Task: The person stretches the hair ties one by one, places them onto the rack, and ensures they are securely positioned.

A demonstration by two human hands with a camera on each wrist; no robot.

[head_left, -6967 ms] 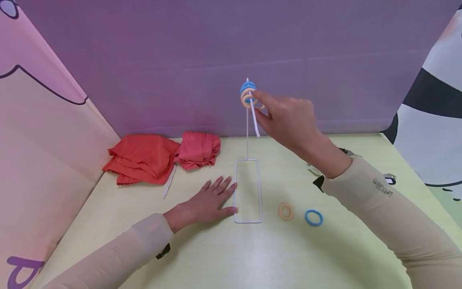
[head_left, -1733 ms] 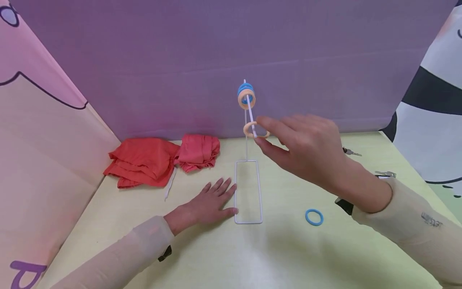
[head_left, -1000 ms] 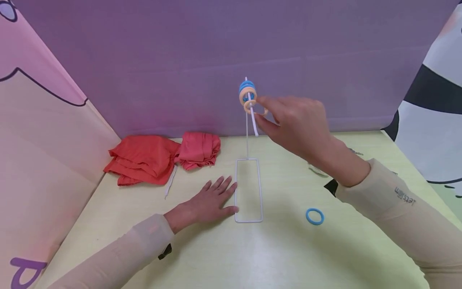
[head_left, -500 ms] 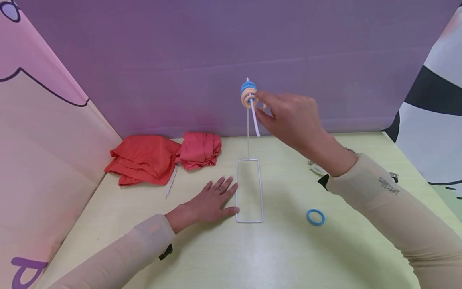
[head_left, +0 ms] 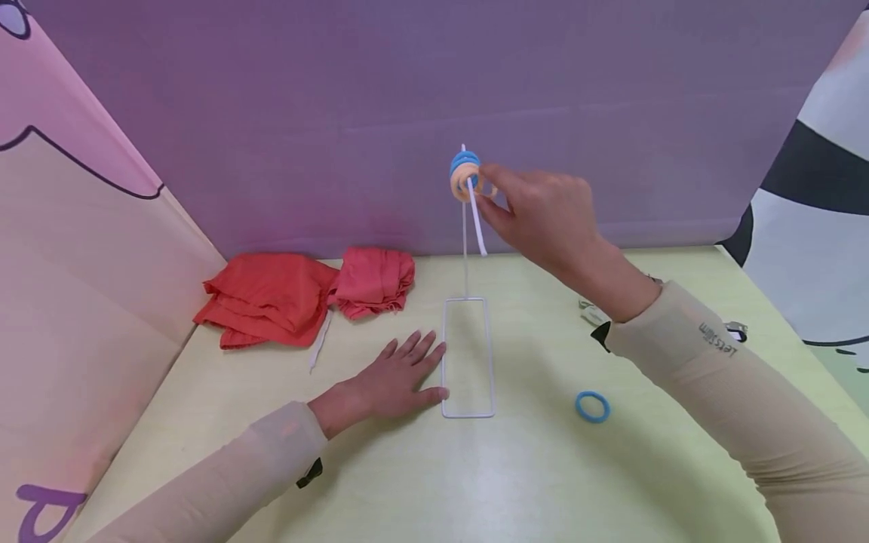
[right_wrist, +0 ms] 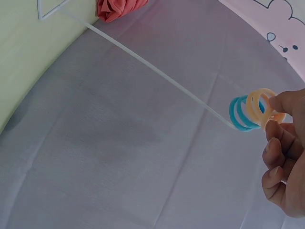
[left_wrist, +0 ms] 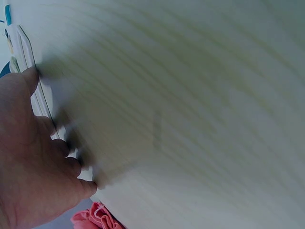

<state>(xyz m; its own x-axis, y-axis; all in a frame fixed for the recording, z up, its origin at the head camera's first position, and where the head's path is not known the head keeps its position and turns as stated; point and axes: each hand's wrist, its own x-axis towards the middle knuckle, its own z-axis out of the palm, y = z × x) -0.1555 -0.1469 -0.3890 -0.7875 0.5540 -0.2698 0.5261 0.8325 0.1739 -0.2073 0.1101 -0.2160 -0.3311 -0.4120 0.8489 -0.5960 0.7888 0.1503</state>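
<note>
My right hand (head_left: 550, 219) pinches a peach ring (right_wrist: 278, 117) between thumb and index finger. That ring is around the slanted arm (head_left: 477, 222) of a white wire stand, against another peach ring (right_wrist: 251, 105). Behind them, blue rings (head_left: 465, 155) hang on the same arm near its upper end. My left hand (head_left: 390, 385) rests palm down on the table with fingers spread, its thumb and index finger touching the left side of the stand's rectangular base (head_left: 468, 416). A loose blue ring (head_left: 593, 420) lies to the right of the base.
A folded red cloth (head_left: 271, 298) and a pinkish-red cloth bundle (head_left: 376, 280) lie at the back left, with a white cord (head_left: 319, 343) beside them. Small metal items (head_left: 736, 330) are partly hidden behind the right forearm. A purple backdrop (head_left: 326, 151) rises behind the table.
A peach ring has left the table beside the blue one. My right hand has slid the ring it holds from the arm's tip back to the other rings. The left hand stays put.
</note>
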